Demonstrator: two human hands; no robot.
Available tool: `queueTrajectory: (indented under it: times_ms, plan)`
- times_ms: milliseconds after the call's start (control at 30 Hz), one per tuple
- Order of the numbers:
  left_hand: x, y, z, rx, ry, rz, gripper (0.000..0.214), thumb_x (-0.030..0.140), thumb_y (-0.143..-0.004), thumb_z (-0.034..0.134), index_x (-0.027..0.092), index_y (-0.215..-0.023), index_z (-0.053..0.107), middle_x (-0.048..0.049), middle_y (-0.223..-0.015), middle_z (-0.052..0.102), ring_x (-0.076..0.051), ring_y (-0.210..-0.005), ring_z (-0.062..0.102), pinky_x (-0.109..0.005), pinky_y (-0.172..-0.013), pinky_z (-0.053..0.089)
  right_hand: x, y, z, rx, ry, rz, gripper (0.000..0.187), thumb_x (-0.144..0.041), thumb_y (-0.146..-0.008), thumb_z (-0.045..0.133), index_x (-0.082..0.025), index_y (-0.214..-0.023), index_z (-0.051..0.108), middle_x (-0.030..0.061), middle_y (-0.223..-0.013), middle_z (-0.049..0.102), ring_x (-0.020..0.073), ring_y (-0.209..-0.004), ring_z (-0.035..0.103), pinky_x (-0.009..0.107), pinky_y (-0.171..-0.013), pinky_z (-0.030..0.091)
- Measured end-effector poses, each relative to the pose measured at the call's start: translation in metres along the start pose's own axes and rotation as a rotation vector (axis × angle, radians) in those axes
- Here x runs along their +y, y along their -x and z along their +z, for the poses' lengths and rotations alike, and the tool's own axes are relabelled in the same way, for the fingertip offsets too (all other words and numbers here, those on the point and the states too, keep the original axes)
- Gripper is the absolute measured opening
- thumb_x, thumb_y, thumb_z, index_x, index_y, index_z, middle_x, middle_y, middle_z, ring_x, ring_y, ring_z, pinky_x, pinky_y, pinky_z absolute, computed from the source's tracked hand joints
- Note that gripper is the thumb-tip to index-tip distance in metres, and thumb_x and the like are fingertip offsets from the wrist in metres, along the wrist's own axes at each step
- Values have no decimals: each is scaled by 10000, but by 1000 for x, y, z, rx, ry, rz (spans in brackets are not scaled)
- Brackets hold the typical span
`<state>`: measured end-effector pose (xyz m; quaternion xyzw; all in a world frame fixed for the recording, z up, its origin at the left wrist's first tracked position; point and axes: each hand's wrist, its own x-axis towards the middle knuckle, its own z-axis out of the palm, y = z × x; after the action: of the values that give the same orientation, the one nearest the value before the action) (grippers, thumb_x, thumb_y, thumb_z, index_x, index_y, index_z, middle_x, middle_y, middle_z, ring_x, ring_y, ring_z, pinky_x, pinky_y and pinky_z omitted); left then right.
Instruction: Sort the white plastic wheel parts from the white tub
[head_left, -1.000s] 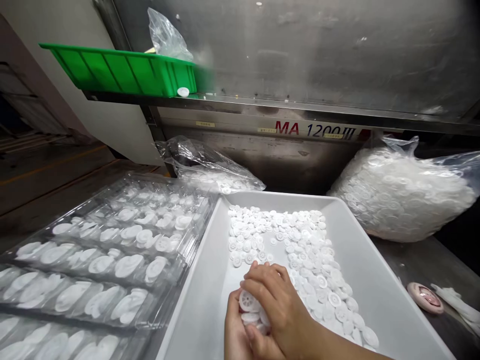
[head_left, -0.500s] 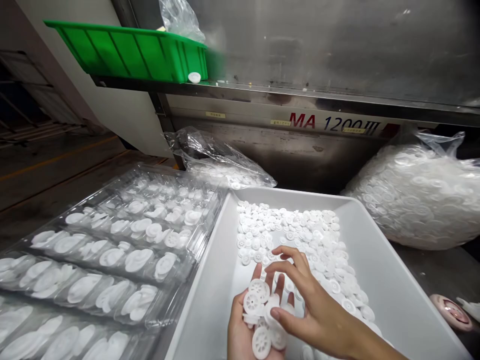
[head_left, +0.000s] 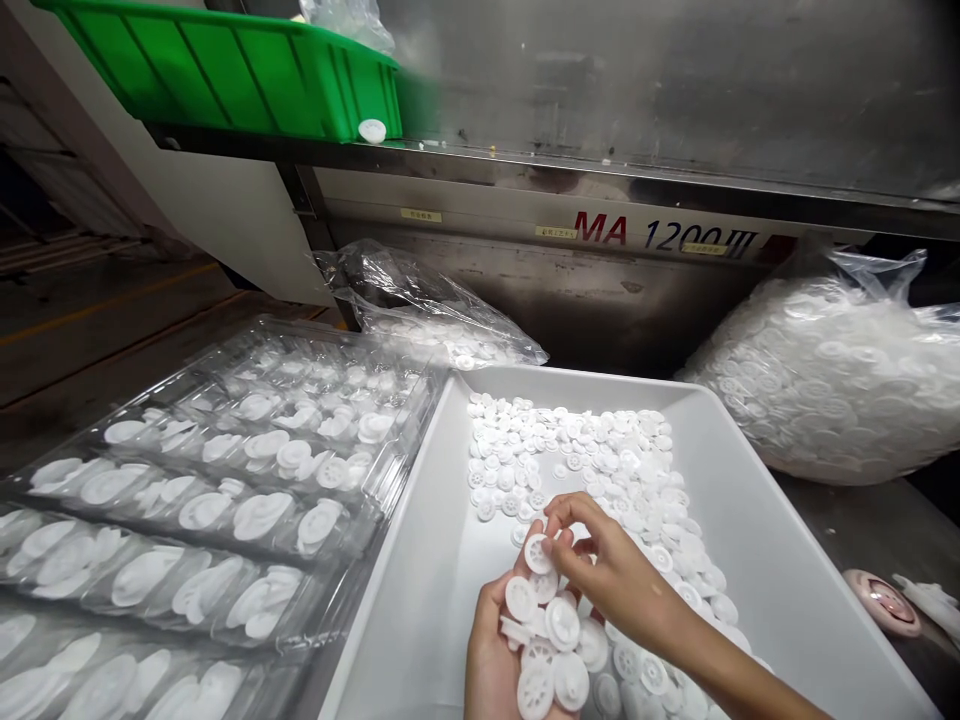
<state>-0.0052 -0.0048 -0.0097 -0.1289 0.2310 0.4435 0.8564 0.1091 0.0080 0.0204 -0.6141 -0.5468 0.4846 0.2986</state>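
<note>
My left hand (head_left: 491, 650) is cupped palm up around a small heap of white plastic wheels (head_left: 562, 624) with holes through their discs. Over its fingertips, my right hand (head_left: 600, 555) pinches one white wheel (head_left: 537, 553) between thumb and fingers, at the top of that heap. Both hands are above a grey-white bin (head_left: 405, 570), whose floor carries many more loose wheels (head_left: 645, 470), thickest along the back and right. My wrists and the lower part of the left palm run out of view or lie under wheels.
Left of the bin, clear compartment trays (head_left: 300, 600) hold white parts. Behind it lies a clear bag (head_left: 450, 310) of wheels; a fuller bag (head_left: 847, 380) stands at the right. A green crate (head_left: 240, 75) and a single wheel (head_left: 372, 131) rest on the machine's ledge (head_left: 525, 172).
The fingers of my right hand have closed from a spread pose onto one wheel at the left fingertips. More wheel faces show in the left palm. The view has shifted slightly.
</note>
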Motion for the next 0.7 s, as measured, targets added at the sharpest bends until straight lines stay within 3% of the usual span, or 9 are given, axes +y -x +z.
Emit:
queueTrajectory:
  times_ms: [67, 133, 200, 267, 367, 500, 700]
  plan:
    - [2, 1, -3, -10, -1, -2, 271, 267, -807, 506, 282, -1003, 694, -33, -1097, 689, -254, -1191, 499, -403, -1048, 282, -3, 5, -9, -39, 0, 10, 130, -377, -901, 421, -282, -988, 438, 10, -1096, 461, 137, -804, 544, 253, -584, 480]
    - [4, 2, -5, -25, 7, 13, 269, 259, -783, 519, 299, -974, 703, -21, -1077, 698, -255, -1197, 494, -408, -1054, 267, -9, 13, -21, -108, 66, -19, 248, -381, -837, 548, -325, -1050, 432, -5, -1221, 388, 150, -911, 539, 258, -664, 503]
    - [7, 3, -7, -40, 19, 32, 269, 252, -767, 522, 316, -949, 710, -8, -1066, 703, -253, -1203, 489, -410, -1058, 256, -16, 21, -32, -193, 225, -75, 408, -338, -733, 684, -356, -1065, 446, -32, -1323, 287, 171, -1045, 493, 265, -776, 491]
    - [9, 4, -8, -47, 28, 41, 253, 272, -769, 525, 310, -929, 717, -15, -1081, 697, -261, -1208, 483, -417, -1059, 250, -22, 29, -38, -275, 409, -123, 471, -264, -673, 737, -348, -1046, 463, -27, -1329, 279, 182, -1085, 478, 256, -773, 493]
    - [10, 4, -11, -48, 34, 42, 247, 296, -776, 523, 294, -923, 721, -36, -1115, 682, -278, -1216, 474, -431, -1058, 248, -25, 34, -36, -286, 593, -233, 318, -199, -732, 694, -291, -968, 503, 17, -1231, 391, 184, -1066, 497, 270, -774, 493]
    - [9, 3, -9, -37, 52, 47, 280, 284, -782, 507, 292, -983, 701, -48, -1120, 678, -280, -1224, 467, -435, -1054, 259, -21, 31, -30, -254, 679, -410, 67, -244, -844, 590, -255, -889, 542, 44, -1150, 488, 180, -1037, 513, 289, -781, 501]
    - [7, 9, -2, -13, 107, 26, 294, 268, -830, 465, 283, -1028, 682, -52, -1198, 634, -286, -1227, 463, -451, -1032, 302, -9, 24, -35, -258, 631, -384, 67, -299, -887, 505, -273, -896, 566, 47, -1102, 526, 191, -1003, 537, 307, -788, 502]
